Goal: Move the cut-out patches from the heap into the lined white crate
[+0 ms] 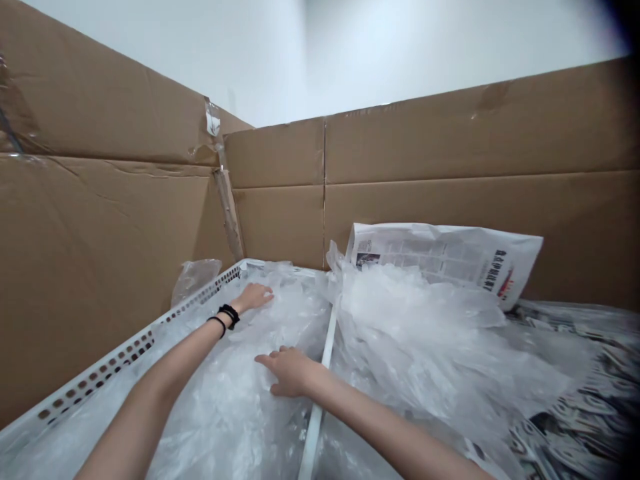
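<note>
Both bare arms reach forward. The left forearm [173, 377] slants up and rightward, and the left hand [253, 296] lies farther out, back upward, fingers [269, 291] loosely extended and slightly bent. The right forearm [360, 413] angles in from the lower right; the right hand [289, 372] is nearer, index finger [263, 359] pointing left, thumb [277, 389] held apart below.

The plastic sheeting [225, 407] is milky white to clear, with bright, silvery glints. The basket [135, 347] is white, patterned with rows of holes, and the bar [314, 427] is white too. Wristbands [230, 315] are black; the cardboard [450, 147] is plain brown; the wall [260, 60] is bluish white. Pale grey newspaper [430, 250] carries black print and a red patch; the heap [595, 400] is mottled black, grey and white.
</note>
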Available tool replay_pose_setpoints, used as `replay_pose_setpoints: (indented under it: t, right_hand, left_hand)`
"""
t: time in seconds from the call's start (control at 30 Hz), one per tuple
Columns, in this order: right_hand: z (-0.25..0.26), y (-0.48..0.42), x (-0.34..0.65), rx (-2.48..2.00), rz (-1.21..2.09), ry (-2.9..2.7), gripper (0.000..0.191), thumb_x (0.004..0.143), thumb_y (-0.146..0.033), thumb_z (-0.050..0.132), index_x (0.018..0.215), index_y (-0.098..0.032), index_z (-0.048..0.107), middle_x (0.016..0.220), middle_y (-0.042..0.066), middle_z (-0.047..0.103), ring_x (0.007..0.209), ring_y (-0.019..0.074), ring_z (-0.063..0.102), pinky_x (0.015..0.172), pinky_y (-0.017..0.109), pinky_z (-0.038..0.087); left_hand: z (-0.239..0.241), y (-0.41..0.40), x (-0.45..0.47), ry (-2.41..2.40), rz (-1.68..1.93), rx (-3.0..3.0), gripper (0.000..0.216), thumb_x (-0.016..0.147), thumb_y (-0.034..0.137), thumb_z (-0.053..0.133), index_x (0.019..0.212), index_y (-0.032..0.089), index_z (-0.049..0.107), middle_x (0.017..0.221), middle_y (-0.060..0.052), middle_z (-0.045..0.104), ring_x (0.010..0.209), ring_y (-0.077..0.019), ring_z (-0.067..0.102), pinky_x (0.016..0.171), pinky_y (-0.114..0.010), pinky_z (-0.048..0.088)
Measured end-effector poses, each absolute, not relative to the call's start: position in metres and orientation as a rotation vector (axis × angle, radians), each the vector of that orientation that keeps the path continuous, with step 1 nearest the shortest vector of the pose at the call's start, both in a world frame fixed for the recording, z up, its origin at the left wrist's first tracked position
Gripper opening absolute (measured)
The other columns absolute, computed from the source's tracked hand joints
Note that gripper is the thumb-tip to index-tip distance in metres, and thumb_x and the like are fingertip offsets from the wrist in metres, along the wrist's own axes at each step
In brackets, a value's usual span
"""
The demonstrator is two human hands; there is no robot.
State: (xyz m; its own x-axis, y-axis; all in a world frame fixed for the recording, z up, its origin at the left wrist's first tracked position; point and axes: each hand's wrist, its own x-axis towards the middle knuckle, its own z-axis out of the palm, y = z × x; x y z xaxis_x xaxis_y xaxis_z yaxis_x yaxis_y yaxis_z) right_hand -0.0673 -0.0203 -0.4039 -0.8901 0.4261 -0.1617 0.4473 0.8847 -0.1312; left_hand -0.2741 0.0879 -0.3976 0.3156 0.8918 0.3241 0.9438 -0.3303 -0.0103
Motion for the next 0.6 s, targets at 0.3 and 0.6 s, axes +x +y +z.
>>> replay_pose_setpoints:
  t: [0.3, 0.6]
  right_hand:
    - [-0.404, -0.028, -0.065, 0.910, -0.101, 2.923, 0.044, 0.089, -0.023, 0.056, 0.130, -0.006, 0.055, 0.123, 0.023, 0.060, 0.118, 0.0336, 0.055, 0.096, 0.044, 0.043]
    - [-0.403, -0.027, -0.064, 0.647, -0.140, 3.185, 0.038, 0.092, -0.027, 0.055, 0.125, -0.010, 0.059, 0.116, 0.018, 0.063, 0.113, 0.0299, 0.057, 0.098, 0.043, 0.042]
  left_hand:
    - [-0.316, 0.025, -0.348, -2.001, -0.019, -1.652, 0.044, 0.088, 0.021, 0.046, 0.123, -0.007, 0.048, 0.126, -0.035, 0.052, 0.117, -0.0434, 0.049, 0.091, -0.054, 0.040]
    - [-0.279, 0.022, -0.316, -1.767, -0.281, -1.507, 0.034, 0.098, 0.024, 0.030, 0.111, 0.001, 0.051, 0.118, -0.024, 0.055, 0.112, -0.0360, 0.050, 0.084, -0.043, 0.045]
